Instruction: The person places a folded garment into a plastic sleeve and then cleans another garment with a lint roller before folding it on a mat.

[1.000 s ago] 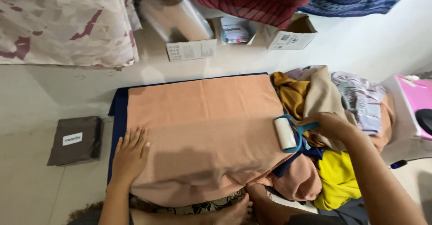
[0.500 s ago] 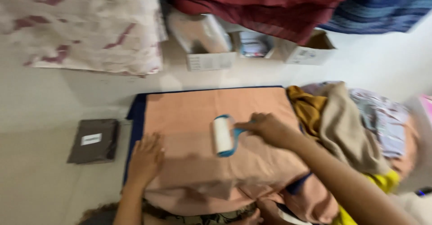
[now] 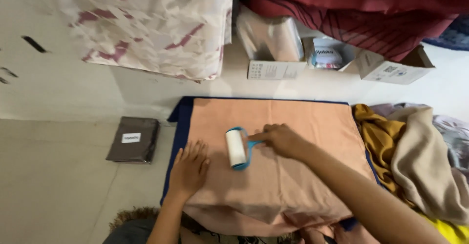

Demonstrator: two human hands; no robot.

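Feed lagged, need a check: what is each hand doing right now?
Left hand: open, palm flat on the peach cloth, holding nothing.
Right hand: closed on the blue handle of the lint roller, roller on the cloth.

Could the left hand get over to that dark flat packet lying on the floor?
Probably yes. The left hand lies flat at the near left edge of the peach cloth, and the dark packet lies just to its left on the floor, with nothing between them.

Peach cloth [image 3: 293, 185], navy mat [image 3: 181, 122] beneath, white lint roller [image 3: 236, 148] with blue frame, dark brown, possibly grey, packet [image 3: 133, 139]
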